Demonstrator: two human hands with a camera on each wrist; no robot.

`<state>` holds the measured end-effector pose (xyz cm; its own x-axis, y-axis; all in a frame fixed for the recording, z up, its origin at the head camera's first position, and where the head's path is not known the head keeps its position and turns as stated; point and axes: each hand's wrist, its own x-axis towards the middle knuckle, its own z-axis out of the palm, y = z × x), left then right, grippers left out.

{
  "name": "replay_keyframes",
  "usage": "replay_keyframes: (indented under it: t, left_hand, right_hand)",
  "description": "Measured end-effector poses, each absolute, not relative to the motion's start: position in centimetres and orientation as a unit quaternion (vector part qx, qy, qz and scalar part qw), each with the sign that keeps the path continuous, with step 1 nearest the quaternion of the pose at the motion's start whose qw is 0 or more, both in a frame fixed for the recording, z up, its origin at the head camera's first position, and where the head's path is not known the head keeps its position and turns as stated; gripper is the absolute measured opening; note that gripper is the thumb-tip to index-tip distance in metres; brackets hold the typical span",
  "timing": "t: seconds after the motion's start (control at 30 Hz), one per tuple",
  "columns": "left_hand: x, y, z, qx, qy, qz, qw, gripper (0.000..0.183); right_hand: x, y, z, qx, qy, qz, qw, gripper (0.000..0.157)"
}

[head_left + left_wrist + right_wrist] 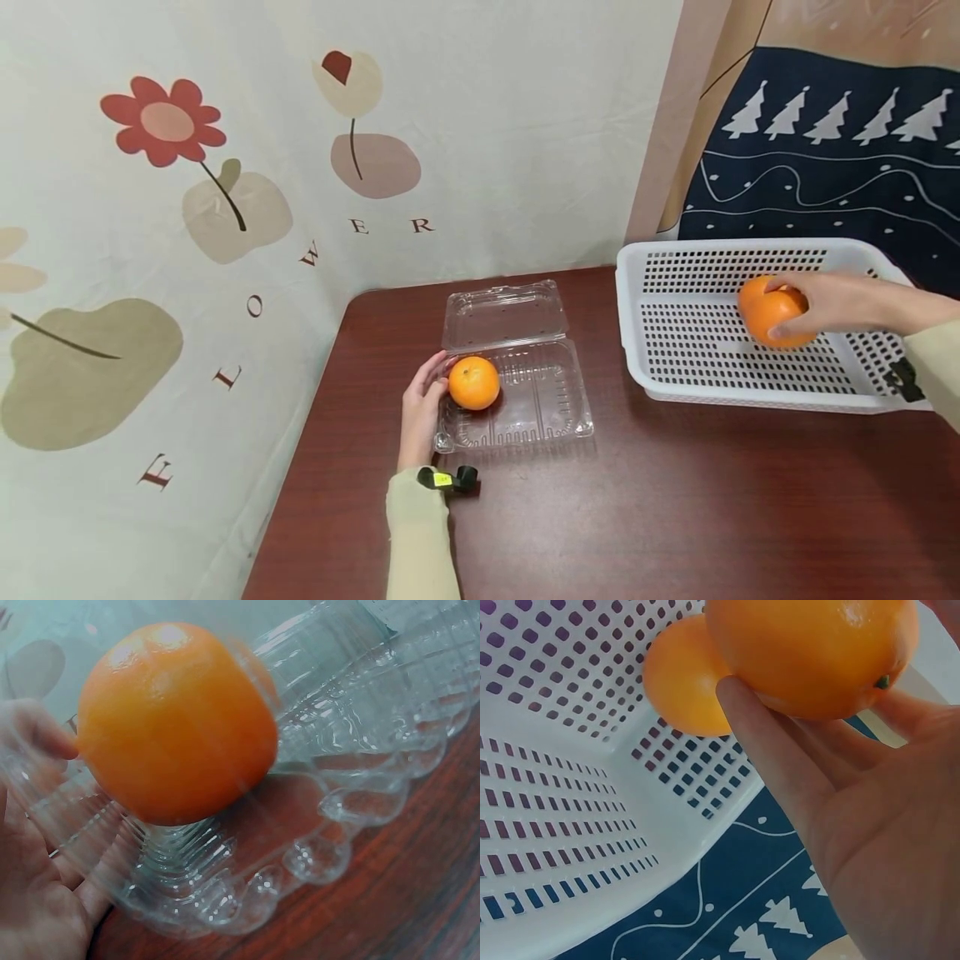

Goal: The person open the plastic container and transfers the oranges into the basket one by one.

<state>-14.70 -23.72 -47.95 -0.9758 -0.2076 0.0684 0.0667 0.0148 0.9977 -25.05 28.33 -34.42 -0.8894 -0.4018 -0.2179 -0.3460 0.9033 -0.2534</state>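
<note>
My left hand [424,402] grips the left side of a clear plastic clamshell [536,408], whose lid lies folded back. In the left wrist view the clear wall overlaps the fingers and palm [37,892]. One orange [474,383] sits in the clamshell's left part, right beside the left thumb. Over at the right, my right hand [836,304] holds a second orange [780,321] inside a white slotted basket [637,350]. The right wrist view shows fingers curled under this held orange [810,652]. Another orange [682,679] lies behind it against the basket wall, partly hidden.
The clamshell and basket stand on a dark red-brown table [637,517], with the basket to the right. Behind them hangs a pale printed curtain [510,150]. Dark blue cloth with white trees [825,192] hangs behind the basket.
</note>
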Motion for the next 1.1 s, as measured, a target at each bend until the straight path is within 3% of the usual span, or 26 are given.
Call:
replay_keyframes:
  t: [1.1]
  left_hand:
    - [-14.4,-23.5,-47.3,0.057,-0.703,-0.703,0.092,0.037]
  right_hand:
    - [-25.5,27.9,-36.1,-0.210,0.955,-0.079,0.193,0.078]
